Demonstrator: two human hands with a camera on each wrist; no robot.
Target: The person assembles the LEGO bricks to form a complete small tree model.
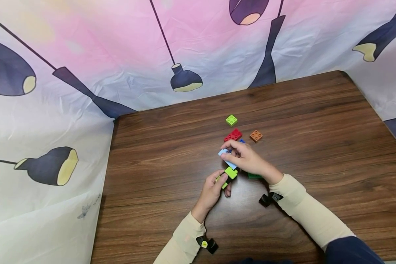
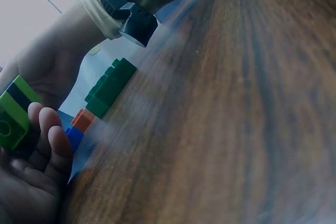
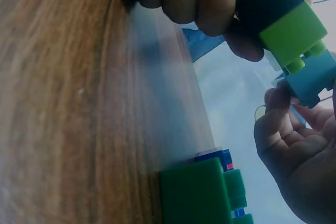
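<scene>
My left hand (image 1: 212, 191) grips a stack of lime-green and black toy building bricks (image 1: 231, 172), held above the table. Thumb and fingers of my right hand (image 1: 250, 160) pinch a light blue brick (image 1: 231, 161) at the stack's far end. In the right wrist view, the light blue brick (image 3: 311, 80) meets the studs of the lime end brick (image 3: 295, 35); whether it is pressed fully on, I cannot tell. Part of the stack (image 2: 18, 106) shows over the left fingers in the left wrist view.
Beyond the hands lie a red brick (image 1: 233, 135), an orange brick (image 1: 256, 136) and a lime brick (image 1: 231, 120) on the wooden table (image 1: 151, 176). A blue brick (image 1: 242, 141) and a green brick (image 1: 255, 176) are partly hidden by the right hand. Printed cloth (image 1: 118, 44) hangs behind.
</scene>
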